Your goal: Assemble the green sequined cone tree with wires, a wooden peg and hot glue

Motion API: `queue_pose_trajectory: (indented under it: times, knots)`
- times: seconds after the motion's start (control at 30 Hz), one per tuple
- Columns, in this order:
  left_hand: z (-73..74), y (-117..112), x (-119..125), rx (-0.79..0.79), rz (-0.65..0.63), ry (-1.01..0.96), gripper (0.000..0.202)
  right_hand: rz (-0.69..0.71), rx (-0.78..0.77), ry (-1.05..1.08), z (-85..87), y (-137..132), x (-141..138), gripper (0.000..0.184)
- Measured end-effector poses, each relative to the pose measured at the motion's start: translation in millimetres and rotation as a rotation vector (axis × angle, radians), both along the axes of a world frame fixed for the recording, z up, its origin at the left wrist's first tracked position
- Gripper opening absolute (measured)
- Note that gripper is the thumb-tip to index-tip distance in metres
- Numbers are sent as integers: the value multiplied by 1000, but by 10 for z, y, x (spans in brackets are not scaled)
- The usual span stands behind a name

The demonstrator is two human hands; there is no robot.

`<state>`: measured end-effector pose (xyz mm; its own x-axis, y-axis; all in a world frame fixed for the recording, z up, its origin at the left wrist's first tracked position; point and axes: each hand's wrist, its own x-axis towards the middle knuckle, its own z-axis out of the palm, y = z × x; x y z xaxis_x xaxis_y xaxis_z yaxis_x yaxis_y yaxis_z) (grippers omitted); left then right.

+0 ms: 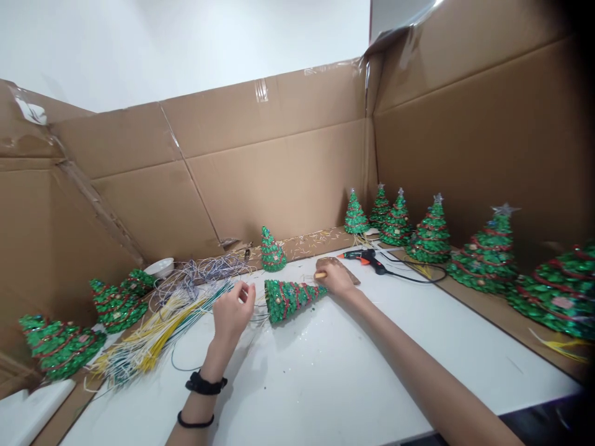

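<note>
A small green Christmas tree [290, 300] with red garland lies on its side on the white table, its base toward my left hand and its tip toward my right. My left hand [232, 310] is raised just left of the base, its fingers curled into a pinch; whatever may be between them is too small to make out. My right hand [337, 277] is closed around a short wooden stick [320, 275], above a brown board [351, 272] beyond the tree's tip. Thin wires stick out near the tree's base.
A glue gun [365, 257] with a black cord lies at right. Several finished trees [486, 254] line the right side. An upright tree [273, 251] stands behind. Bundled wires [158, 328] and a white bowl [160, 267] are at left. Cardboard walls [279, 161] enclose the table.
</note>
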<state>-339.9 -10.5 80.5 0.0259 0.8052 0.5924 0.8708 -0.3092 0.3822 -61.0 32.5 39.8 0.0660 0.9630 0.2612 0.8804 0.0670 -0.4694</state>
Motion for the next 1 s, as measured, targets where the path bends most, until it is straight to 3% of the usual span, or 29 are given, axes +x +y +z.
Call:
queue_pose_trajectory:
  times: [0.07,0.13,0.27,0.53,0.63,0.8,1.0]
  knots:
    - [5,17,-59,149,124,79,29,4,-44,-8,-10,16,-20,15]
    - [8,42,-101,300,153,112,28,5,-70,-4,-28,27,-29,14]
    - [-15,21,-36,488,-60,59,21,-2,-82,-7,-38,21,-29,12]
    - [-181,-273,352,475,-536,2,18,1,86,-2,144,-57,-17,27]
    - [-220,-343,423,444,-678,5,16,46,130,-26,137,-64,-30,27]
    - [-265,-406,520,451,-831,108,16,23,-2,-41,-17,-37,18,13]
    - [-327,-411,558,442,-905,201,19,-4,22,57,-104,18,45,5]
